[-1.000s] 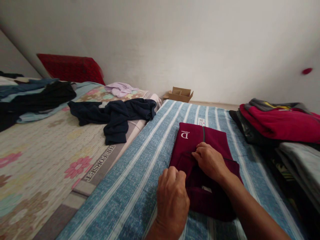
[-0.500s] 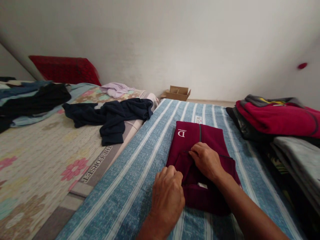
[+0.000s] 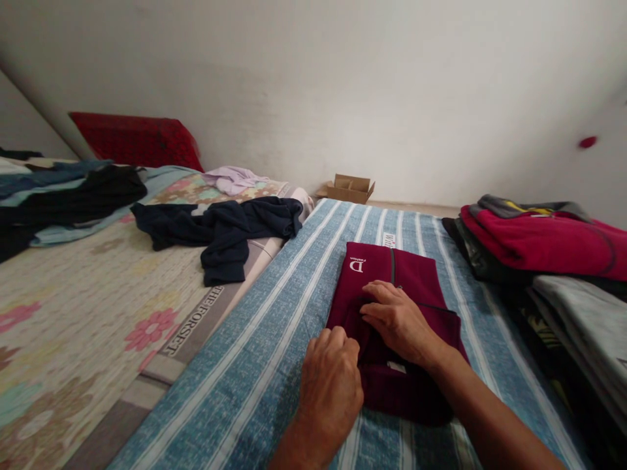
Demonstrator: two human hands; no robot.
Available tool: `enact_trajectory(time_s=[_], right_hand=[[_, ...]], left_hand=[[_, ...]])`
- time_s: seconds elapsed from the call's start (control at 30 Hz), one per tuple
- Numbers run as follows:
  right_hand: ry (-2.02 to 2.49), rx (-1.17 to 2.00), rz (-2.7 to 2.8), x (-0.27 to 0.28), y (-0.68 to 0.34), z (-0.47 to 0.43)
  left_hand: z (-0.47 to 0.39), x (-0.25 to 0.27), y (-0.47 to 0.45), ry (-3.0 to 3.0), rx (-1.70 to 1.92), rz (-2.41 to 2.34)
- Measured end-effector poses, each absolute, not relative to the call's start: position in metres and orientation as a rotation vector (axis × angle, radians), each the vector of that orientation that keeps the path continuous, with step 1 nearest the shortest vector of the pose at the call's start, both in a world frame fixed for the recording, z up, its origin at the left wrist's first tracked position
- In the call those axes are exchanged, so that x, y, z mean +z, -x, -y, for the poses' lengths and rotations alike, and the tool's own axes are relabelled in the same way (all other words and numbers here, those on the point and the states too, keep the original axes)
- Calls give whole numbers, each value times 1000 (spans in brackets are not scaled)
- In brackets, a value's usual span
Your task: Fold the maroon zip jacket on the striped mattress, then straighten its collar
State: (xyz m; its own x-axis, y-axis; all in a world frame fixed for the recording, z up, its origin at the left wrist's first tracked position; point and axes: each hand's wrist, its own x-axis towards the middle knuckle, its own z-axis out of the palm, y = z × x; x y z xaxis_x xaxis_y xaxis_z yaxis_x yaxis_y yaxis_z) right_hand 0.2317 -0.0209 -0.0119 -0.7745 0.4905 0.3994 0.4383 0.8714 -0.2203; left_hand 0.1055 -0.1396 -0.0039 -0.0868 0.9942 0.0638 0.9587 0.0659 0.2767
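A maroon zip-up jacket [image 3: 416,271] lies folded into a rectangle on the blue striped bedsheet [image 3: 274,320]. White "D Fashion" lettering, a dark zip and a small white label show on it. At the jacket's left edge, my left hand [image 3: 330,385] has its fingers curled down on the fabric; the fingertips are hidden. My right hand [image 3: 399,320] rests across the jacket's middle, palm down. Its fingers are stretched out and slightly apart, with no fabric visibly pinched between them.
Piled clothes, with a red and grey fleece [image 3: 548,238] on top and grey folded cloth [image 3: 582,313] nearer, stand to the right. Dark navy clothing [image 3: 225,228] lies on the floral bedspread [image 3: 98,294]. An open cardboard box [image 3: 350,189] sits by the wall.
My right hand's fingers have loosened from a pinch on the jacket and stretched out, shifting slightly left. My left hand stays at the left edge. The view has tipped slightly.
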Motion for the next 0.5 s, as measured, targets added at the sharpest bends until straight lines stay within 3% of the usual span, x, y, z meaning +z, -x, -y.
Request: enact_trajectory(time_s=[0.3,0.5], right_hand=[[786,212,2654,-13,-221,15],[994,326,2376,-1,-241,-18]], left_hand=[[139,-5,-103,-2013,451,-2150],[142,-6,-90,-1820,919,-2046]])
